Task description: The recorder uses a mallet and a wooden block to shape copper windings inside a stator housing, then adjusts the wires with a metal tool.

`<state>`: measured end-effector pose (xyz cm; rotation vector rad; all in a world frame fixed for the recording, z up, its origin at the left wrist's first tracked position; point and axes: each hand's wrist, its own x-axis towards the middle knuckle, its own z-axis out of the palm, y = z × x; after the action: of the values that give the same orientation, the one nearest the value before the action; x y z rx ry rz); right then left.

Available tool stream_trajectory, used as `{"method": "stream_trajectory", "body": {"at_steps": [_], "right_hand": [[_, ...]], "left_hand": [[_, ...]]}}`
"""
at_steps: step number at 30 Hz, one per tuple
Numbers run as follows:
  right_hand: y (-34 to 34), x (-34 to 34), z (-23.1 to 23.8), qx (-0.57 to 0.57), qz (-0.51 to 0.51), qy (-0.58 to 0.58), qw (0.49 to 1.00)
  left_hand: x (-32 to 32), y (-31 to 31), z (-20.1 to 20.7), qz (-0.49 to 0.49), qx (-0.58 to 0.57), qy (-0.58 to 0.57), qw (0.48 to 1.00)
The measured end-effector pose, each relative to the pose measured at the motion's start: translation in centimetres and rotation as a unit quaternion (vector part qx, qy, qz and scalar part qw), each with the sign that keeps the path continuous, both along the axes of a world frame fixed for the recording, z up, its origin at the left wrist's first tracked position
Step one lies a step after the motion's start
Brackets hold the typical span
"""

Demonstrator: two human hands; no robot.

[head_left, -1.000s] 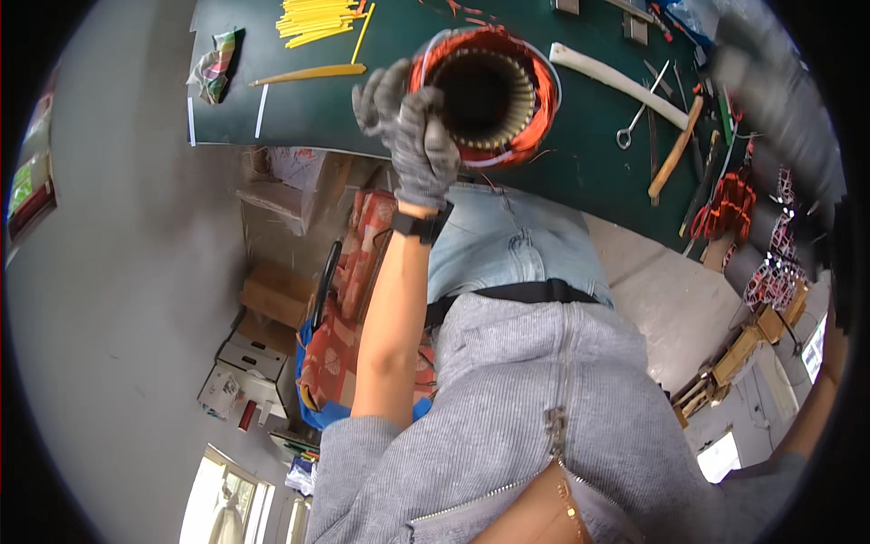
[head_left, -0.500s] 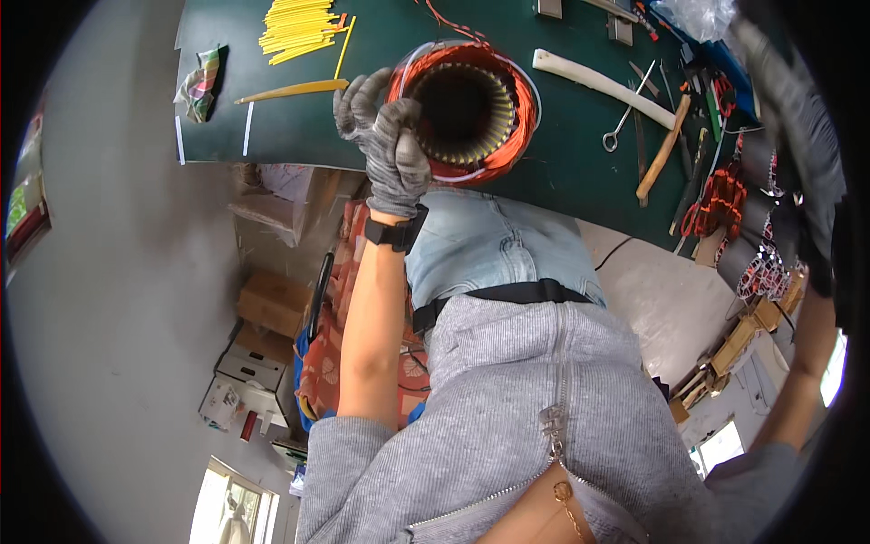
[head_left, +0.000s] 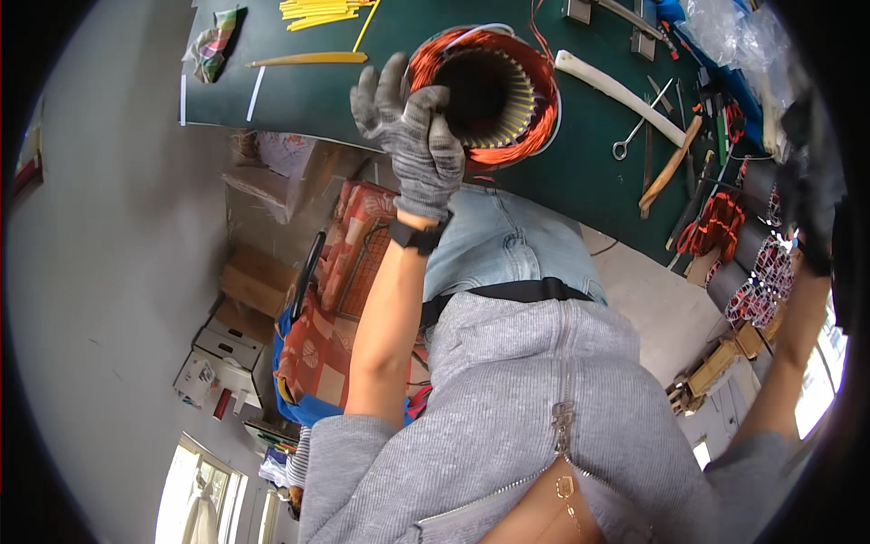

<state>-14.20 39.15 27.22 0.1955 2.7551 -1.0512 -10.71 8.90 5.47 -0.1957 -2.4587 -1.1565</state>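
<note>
Grey-gloved left hand [head_left: 412,127] rests loosely open against the orange-wound, hollow metal cylinder [head_left: 518,113], apparently steadying it.
The cylinder stands near the dark-green worktop's [head_left: 584,150] front edge; the dim right hand's [head_left: 807,172] grip I cannot tell.

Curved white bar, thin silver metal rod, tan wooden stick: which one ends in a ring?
The thin silver metal rod, ringed at its near end; the curved white bar it crosses and the tan wooden stick to its right show no ring.
</note>
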Motion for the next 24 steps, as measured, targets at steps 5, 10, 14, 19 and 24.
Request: {"method": "stream_trajectory", "body": {"at_steps": [5, 10, 14, 19, 24], "right_hand": [[-2.0, 10.3, -7.3, 0.2, 0.366, 0.098, 0.904], [2.5, -2.2, -1.9, 0.023, 0.013, 0.008, 1.0], [3.3, 4.6, -1.5, -0.122, 0.125, -0.048, 0.983], [-5.1, 2.2, -1.9, 0.079, 0.207, -0.445, 0.868], [3.1, -2.7, -0.4, -0.154, 0.036, 0.006, 0.987]], "left_hand": [[-1.1, -1.2, -0.2, -0.038, -0.059, 0.026, 0.997], [-2.1, -1.3, -0.4, -0.043, -0.045, 0.006, 0.998], [-3.3, -0.9, -0.7, -0.088, -0.041, 0.006, 0.995], [-6.1, -1.9, 0.1, -0.169, -0.123, 0.053, 0.976], [-1.5, -0.4, -0.4, -0.013, -0.014, 0.029, 0.999]]}}
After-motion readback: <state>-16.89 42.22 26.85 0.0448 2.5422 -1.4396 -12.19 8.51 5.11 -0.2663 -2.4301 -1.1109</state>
